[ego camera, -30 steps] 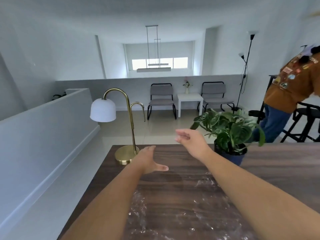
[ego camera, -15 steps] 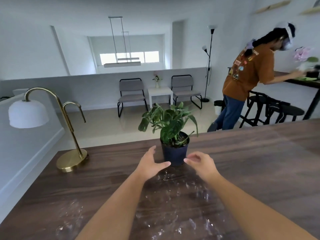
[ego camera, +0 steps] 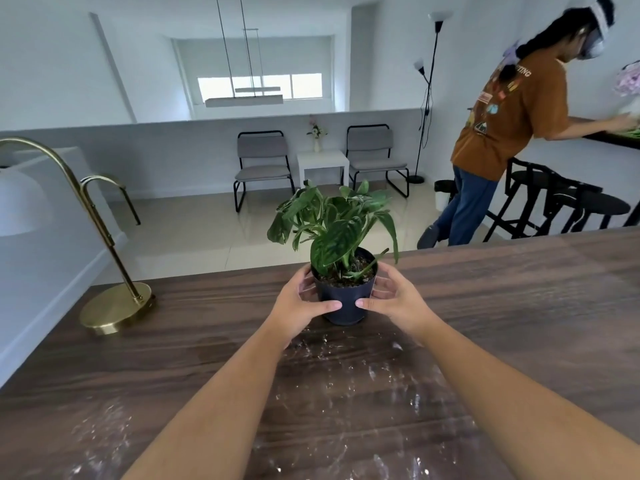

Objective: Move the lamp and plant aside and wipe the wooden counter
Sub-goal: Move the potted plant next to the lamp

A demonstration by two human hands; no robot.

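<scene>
A green leafy plant (ego camera: 337, 230) in a dark blue pot (ego camera: 346, 296) stands on the dark wooden counter (ego camera: 502, 306) near its far edge. My left hand (ego camera: 299, 306) wraps the pot's left side and my right hand (ego camera: 393, 301) wraps its right side, thumbs meeting at the front. A brass lamp (ego camera: 114, 306) with a round base, curved neck and white shade (ego camera: 17, 206) stands at the counter's far left corner. White smears and specks (ego camera: 363, 375) cover the counter surface in front of the pot.
A white half wall (ego camera: 45, 271) runs along the counter's left. Beyond the counter a person in a brown shirt (ego camera: 512, 116) leans over another counter beside black stools (ego camera: 554, 202). Two grey chairs (ego camera: 263, 161) and a white side table stand by the back wall.
My view has turned right from the lamp to the plant. Both hands, open in the air before, have closed around the pot's sides.
</scene>
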